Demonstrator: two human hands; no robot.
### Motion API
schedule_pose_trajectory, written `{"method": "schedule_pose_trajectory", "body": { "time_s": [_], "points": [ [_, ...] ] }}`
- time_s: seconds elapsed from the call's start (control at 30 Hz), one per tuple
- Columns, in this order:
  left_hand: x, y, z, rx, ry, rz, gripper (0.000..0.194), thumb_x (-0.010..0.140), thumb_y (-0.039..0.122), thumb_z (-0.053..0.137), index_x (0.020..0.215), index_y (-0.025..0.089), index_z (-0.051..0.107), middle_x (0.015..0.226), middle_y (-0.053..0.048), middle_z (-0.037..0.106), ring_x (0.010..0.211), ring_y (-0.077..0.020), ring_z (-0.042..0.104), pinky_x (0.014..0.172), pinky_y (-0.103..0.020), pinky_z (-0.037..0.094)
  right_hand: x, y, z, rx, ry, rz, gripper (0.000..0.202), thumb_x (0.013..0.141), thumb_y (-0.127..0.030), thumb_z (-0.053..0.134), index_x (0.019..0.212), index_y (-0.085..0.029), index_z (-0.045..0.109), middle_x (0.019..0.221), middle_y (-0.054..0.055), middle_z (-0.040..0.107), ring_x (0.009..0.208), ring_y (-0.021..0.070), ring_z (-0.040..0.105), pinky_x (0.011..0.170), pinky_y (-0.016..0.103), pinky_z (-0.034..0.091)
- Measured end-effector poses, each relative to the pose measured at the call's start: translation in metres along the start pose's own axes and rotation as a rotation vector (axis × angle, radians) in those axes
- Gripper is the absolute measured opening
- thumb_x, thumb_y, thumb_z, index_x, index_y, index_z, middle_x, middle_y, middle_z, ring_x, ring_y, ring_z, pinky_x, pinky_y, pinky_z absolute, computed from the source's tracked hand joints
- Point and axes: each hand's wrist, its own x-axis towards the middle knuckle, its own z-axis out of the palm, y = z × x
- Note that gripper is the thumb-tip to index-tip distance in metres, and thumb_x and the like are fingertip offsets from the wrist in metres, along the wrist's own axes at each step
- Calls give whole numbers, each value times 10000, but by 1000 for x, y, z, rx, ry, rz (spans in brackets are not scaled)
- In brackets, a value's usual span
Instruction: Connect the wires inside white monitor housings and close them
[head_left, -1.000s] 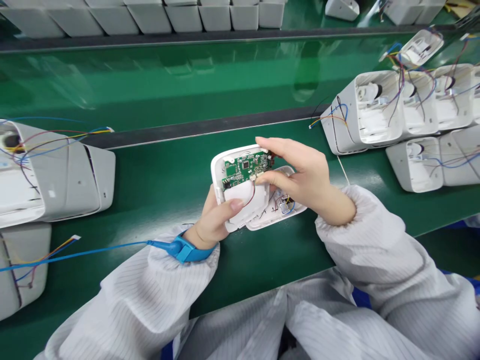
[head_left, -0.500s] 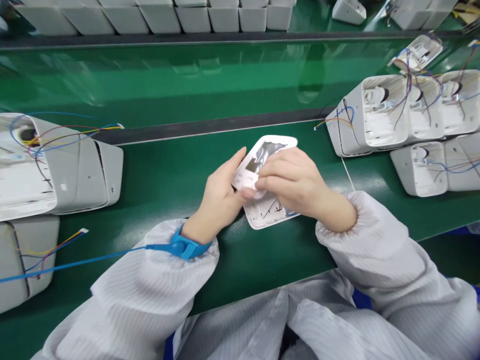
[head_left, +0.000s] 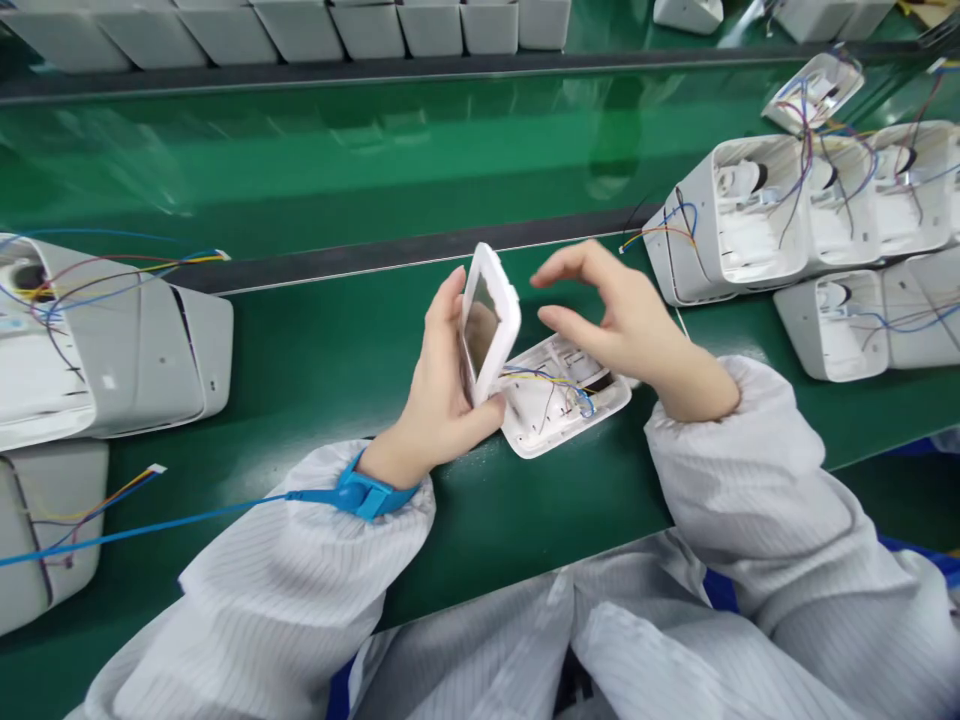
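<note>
Left hand (head_left: 442,395) clamps white rounded-rectangle plastic cover (head_left: 489,320), glossy, stood on edge at frame centre. Right hand (head_left: 622,325) open, fingers curled, hovering at 3 o'clock above white plastic base shell (head_left: 559,405) with coloured wires, lying on smooth green bench (head_left: 315,360). White housings (head_left: 742,215) at 2 o'clock.

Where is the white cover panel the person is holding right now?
In the head view, the white cover panel stands on edge at centre, gripped by the left hand, just left of the open white base tray on the green bench.
</note>
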Motion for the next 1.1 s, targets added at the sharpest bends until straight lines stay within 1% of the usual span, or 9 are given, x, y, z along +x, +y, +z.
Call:
{"method": "schedule_pose_trajectory", "body": {
  "time_s": [0.07,0.13,0.33,0.43,0.5,0.63,0.8,0.97,1.1],
  "points": [
    [-4,2,6,-124,24,21,918,771,538,765,1517,281,296,1512,-147,368,1408,-385,407,1184,-574,342,-1,-2,4,-39,-104,116,121,904,-234,590,1009,-180,617,942,30,692,854,191,645,756,315,488],
    [-8,3,12,-221,61,13,788,817,552,708,1464,245,378,1525,-161,338,1411,-388,415,1185,-565,350,-3,-8,6,-125,-198,177,33,881,-167,605,912,-168,616,823,4,669,736,158,605,668,280,420],
    [-12,6,17,-366,46,-29,752,803,620,689,1393,212,460,1488,-171,388,1348,-388,490,1155,-574,402,-8,-32,5,-492,-294,5,157,933,-184,588,810,-160,682,890,68,644,831,200,559,640,317,294],
    [-12,6,16,-369,31,-43,750,795,601,702,1386,204,465,1480,-169,398,1340,-383,496,1162,-576,401,-11,-43,10,-619,-424,12,195,931,-171,589,768,-158,696,884,91,635,788,213,530,614,344,224],
    [-11,6,15,-381,-8,-44,776,795,580,708,1415,204,434,1477,-172,397,1349,-385,490,1170,-575,398,-12,-48,15,-658,-474,24,181,929,-129,559,821,-152,703,894,98,634,773,218,528,616,352,205],
    [-10,7,13,-373,-94,-7,777,818,525,696,1445,184,388,1488,-197,367,1382,-398,457,1182,-588,387,-11,-50,24,-649,-435,48,181,940,-113,505,920,-136,683,879,99,625,795,231,550,631,355,233],
    [-8,9,9,-322,-115,26,770,830,535,680,1460,225,364,1511,-172,377,1404,-393,430,1197,-610,367,-10,-44,27,-601,-356,109,160,887,-132,569,1010,-136,671,904,85,629,778,212,555,612,332,262],
    [-12,6,13,-352,-37,-4,798,776,600,692,1435,241,420,1555,-137,330,1441,-415,377,1223,-624,337,-11,-33,31,-481,-242,66,148,942,-245,581,982,-160,695,903,60,648,807,191,555,649,311,305],
    [-13,1,15,-389,-20,1,833,787,599,693,1458,220,379,1503,-175,393,1389,-421,447,1189,-675,332,-11,-25,36,-379,-149,41,230,1001,-313,543,945,-170,715,882,51,647,800,175,549,677,298,322]
  ]
}}
